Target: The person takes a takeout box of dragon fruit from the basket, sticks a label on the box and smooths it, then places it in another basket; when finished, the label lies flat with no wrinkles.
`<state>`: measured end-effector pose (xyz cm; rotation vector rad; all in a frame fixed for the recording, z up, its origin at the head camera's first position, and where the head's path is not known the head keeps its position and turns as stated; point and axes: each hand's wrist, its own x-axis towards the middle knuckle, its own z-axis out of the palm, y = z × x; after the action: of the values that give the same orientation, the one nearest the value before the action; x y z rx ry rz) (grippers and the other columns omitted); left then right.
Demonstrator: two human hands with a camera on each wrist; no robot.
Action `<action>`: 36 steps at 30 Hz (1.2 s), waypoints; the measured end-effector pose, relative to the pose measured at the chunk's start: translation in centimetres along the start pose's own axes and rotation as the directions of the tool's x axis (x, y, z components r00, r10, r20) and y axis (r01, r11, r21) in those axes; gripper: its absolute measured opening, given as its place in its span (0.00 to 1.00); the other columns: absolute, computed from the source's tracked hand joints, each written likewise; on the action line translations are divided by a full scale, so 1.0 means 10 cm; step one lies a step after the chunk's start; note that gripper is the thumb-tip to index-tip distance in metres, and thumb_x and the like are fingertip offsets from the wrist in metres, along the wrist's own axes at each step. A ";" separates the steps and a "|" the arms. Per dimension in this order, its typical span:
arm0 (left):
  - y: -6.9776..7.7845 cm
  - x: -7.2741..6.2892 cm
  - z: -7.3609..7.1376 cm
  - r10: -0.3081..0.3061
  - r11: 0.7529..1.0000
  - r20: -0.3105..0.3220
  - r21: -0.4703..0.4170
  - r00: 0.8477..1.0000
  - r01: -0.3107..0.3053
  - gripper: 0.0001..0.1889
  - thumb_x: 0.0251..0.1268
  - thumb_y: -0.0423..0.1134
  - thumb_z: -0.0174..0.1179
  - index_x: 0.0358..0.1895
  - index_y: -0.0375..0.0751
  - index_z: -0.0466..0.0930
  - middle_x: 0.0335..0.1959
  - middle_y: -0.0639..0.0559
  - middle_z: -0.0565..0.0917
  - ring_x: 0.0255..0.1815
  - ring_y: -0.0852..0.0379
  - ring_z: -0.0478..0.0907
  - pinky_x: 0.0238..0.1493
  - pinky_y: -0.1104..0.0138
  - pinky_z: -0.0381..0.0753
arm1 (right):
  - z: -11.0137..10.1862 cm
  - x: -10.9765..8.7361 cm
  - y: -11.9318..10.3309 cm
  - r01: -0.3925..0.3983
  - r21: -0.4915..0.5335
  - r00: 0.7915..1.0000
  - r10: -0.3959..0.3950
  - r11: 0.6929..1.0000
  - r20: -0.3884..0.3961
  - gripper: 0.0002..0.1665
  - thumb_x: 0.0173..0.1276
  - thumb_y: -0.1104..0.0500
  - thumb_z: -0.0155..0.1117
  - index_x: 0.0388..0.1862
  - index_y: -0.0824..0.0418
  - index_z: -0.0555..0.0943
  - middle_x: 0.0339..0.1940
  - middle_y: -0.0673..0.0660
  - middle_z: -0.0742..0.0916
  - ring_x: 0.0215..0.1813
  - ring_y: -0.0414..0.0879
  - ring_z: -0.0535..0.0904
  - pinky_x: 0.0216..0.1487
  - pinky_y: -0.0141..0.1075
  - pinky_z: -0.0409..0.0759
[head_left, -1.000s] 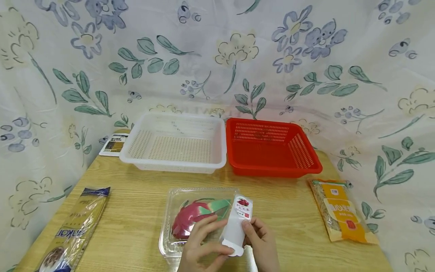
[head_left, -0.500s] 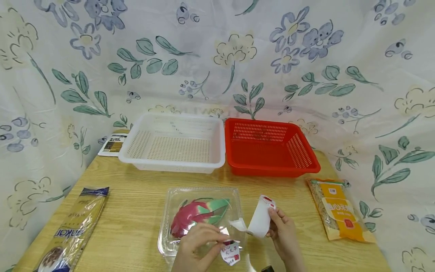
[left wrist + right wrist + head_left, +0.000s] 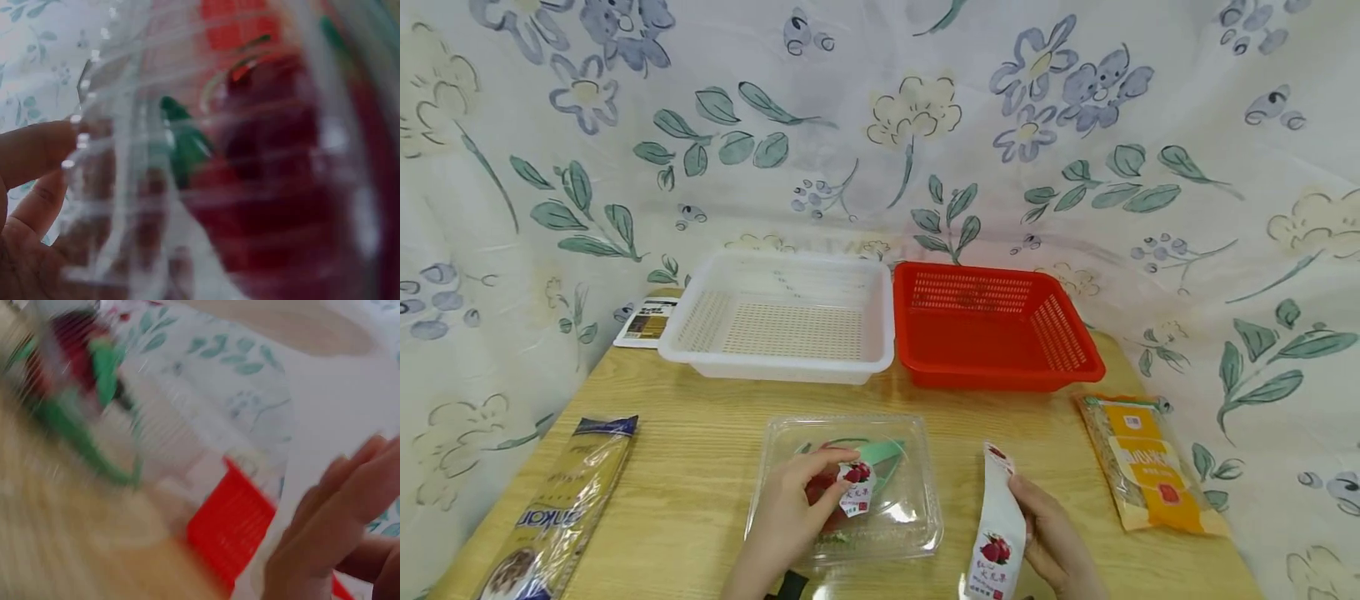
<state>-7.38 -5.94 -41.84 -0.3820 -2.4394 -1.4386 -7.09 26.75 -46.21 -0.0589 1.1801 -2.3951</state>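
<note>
A wooden tabletop (image 3: 700, 467) carries a white perforated basket (image 3: 778, 317) and a red perforated basket (image 3: 992, 327) side by side at its far edge. A long noodle packet (image 3: 561, 508) lies along the left edge, an orange snack bag (image 3: 1153, 462) near the right edge. At the near edge sits a clear clamshell box (image 3: 844, 487) with a dragon fruit (image 3: 275, 181) inside. The left hand (image 3: 790, 508) rests on its lid, pinching a small torn label piece (image 3: 855, 489). Just right of the box, the right hand (image 3: 1051, 542) grips the white label strip (image 3: 997, 533).
</note>
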 end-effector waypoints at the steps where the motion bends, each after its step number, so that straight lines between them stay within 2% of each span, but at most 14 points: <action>1: -0.02 0.01 0.00 -0.009 1.000 -0.001 0.022 1.000 0.009 0.22 0.44 0.22 0.71 0.42 0.52 0.87 0.30 0.63 0.84 0.28 0.70 0.73 0.27 0.76 0.76 | -0.02 0.02 0.02 -0.019 -0.070 0.999 0.016 0.997 -0.047 0.21 0.82 0.57 0.31 0.46 0.53 0.77 0.37 0.45 0.87 0.38 0.33 0.84 0.38 0.22 0.83; 3: -0.04 0.01 0.01 0.011 0.997 -0.012 0.074 1.000 -0.010 0.23 0.43 0.22 0.71 0.42 0.52 0.87 0.27 0.63 0.82 0.25 0.71 0.67 0.26 0.76 0.71 | -0.04 0.06 0.05 -0.080 -0.245 0.981 0.033 0.966 -0.192 0.16 0.81 0.57 0.36 0.44 0.52 0.75 0.30 0.43 0.86 0.30 0.31 0.81 0.29 0.20 0.80; 5: -0.07 0.00 0.02 0.045 0.993 -0.023 0.113 0.999 -0.042 0.24 0.42 0.22 0.71 0.43 0.53 0.86 0.25 0.63 0.80 0.24 0.72 0.62 0.25 0.76 0.66 | -0.06 0.12 0.09 -0.151 -0.408 0.939 0.002 0.901 -0.344 0.13 0.80 0.57 0.42 0.47 0.58 0.75 0.25 0.43 0.84 0.26 0.32 0.79 0.26 0.22 0.78; 7: -0.09 0.00 0.03 0.066 0.986 -0.034 0.156 0.997 -0.060 0.25 0.41 0.23 0.72 0.44 0.54 0.86 0.25 0.66 0.79 0.23 0.72 0.60 0.26 0.76 0.63 | -0.08 0.20 0.13 -0.223 -0.545 0.880 -0.073 0.808 -0.469 0.13 0.77 0.58 0.48 0.48 0.65 0.75 0.22 0.46 0.82 0.22 0.35 0.76 0.22 0.25 0.75; 9: -0.10 0.00 0.04 0.061 0.981 -0.034 0.185 0.998 -0.054 0.26 0.41 0.24 0.73 0.45 0.55 0.85 0.24 0.68 0.76 0.23 0.72 0.59 0.27 0.76 0.62 | -0.10 0.27 0.17 -0.287 -0.658 0.828 -0.165 0.696 -0.536 0.15 0.74 0.59 0.52 0.49 0.72 0.74 0.21 0.49 0.81 0.22 0.38 0.75 0.21 0.28 0.75; 12: -0.10 -0.01 0.04 0.023 0.977 -0.024 0.213 0.999 -0.018 0.27 0.42 0.25 0.73 0.46 0.57 0.84 0.23 0.70 0.73 0.24 0.70 0.60 0.32 0.73 0.62 | -0.12 0.36 0.19 -0.351 -0.774 0.793 -0.272 0.527 -0.545 0.16 0.72 0.60 0.56 0.49 0.74 0.75 0.25 0.53 0.83 0.25 0.40 0.76 0.23 0.29 0.75; 15: -0.09 -0.02 0.04 -0.013 0.973 -0.008 0.231 1.000 0.015 0.28 0.42 0.26 0.73 0.49 0.57 0.83 0.23 0.71 0.72 0.27 0.68 0.61 0.39 0.66 0.65 | -0.12 0.43 0.17 -0.368 -0.847 0.791 -0.350 0.384 -0.502 0.16 0.71 0.59 0.57 0.49 0.73 0.76 0.30 0.57 0.85 0.29 0.41 0.77 0.27 0.29 0.74; 20: -0.05 -0.02 0.03 -0.065 0.966 0.004 0.250 0.998 0.062 0.30 0.42 0.26 0.73 0.51 0.58 0.82 0.24 0.68 0.71 0.29 0.65 0.64 0.40 0.65 0.64 | -0.08 0.51 0.12 -0.363 -0.906 0.779 -0.462 0.218 -0.424 0.18 0.69 0.59 0.59 0.50 0.71 0.78 0.34 0.60 0.86 0.34 0.45 0.78 0.32 0.32 0.73; 23: -0.04 -0.03 0.03 -0.100 0.963 -0.002 0.252 0.995 0.098 0.31 0.43 0.25 0.73 0.52 0.59 0.82 0.24 0.66 0.73 0.31 0.64 0.64 0.38 0.68 0.61 | -0.03 0.52 0.09 -0.369 -0.918 0.768 -0.509 0.147 -0.390 0.20 0.68 0.58 0.60 0.52 0.72 0.77 0.39 0.64 0.85 0.38 0.51 0.81 0.37 0.39 0.78; 28: -0.04 -0.05 0.04 -0.101 0.951 -0.026 0.290 0.995 0.104 0.31 0.42 0.26 0.73 0.54 0.55 0.82 0.30 0.61 0.82 0.36 0.61 0.71 0.37 0.69 0.63 | 0.25 0.49 0.03 -0.350 -0.934 0.744 -0.583 0.076 -0.327 0.22 0.69 0.57 0.61 0.56 0.71 0.76 0.50 0.71 0.81 0.51 0.63 0.78 0.49 0.56 0.78; 29: -0.04 -0.06 0.04 -0.085 0.948 -0.031 0.306 0.996 0.091 0.32 0.41 0.26 0.74 0.54 0.54 0.81 0.34 0.59 0.84 0.38 0.60 0.72 0.37 0.68 0.64 | 0.33 0.49 0.03 -0.320 -0.946 0.737 -0.612 0.059 -0.288 0.21 0.69 0.58 0.62 0.55 0.70 0.77 0.50 0.70 0.81 0.51 0.64 0.77 0.49 0.57 0.78; 31: -0.04 -0.08 0.05 -0.049 0.936 -0.037 0.347 0.998 0.059 0.33 0.38 0.28 0.75 0.55 0.51 0.81 0.42 0.54 0.87 0.42 0.56 0.74 0.39 0.65 0.67 | 0.53 0.49 0.06 -0.224 -0.975 0.718 -0.678 -0.007 -0.160 0.18 0.65 0.61 0.65 0.53 0.67 0.79 0.49 0.67 0.83 0.49 0.61 0.79 0.46 0.54 0.79; 34: -0.04 -0.11 0.07 -0.002 0.915 -0.045 0.404 0.999 0.020 0.36 0.37 0.32 0.77 0.59 0.48 0.78 0.52 0.48 0.84 0.49 0.50 0.75 0.45 0.57 0.71 | 0.82 0.50 0.19 -0.001 -0.986 0.687 -0.716 -0.166 0.120 0.17 0.59 0.64 0.70 0.48 0.63 0.81 0.48 0.61 0.84 0.49 0.54 0.80 0.45 0.48 0.82; 36: -0.05 -0.13 0.08 0.012 0.898 -0.053 0.439 0.999 0.013 0.39 0.37 0.35 0.78 0.62 0.47 0.75 0.53 0.46 0.83 0.51 0.47 0.75 0.47 0.53 0.71 | 0.97 0.52 0.30 0.154 -0.949 0.668 -0.679 -0.274 0.305 0.16 0.59 0.62 0.70 0.47 0.60 0.81 0.48 0.56 0.85 0.49 0.49 0.81 0.46 0.43 0.83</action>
<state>-6.39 -5.55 -43.10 -0.2338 -2.6170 -0.8388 -8.25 15.83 -43.27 -0.6678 3.4751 -1.0925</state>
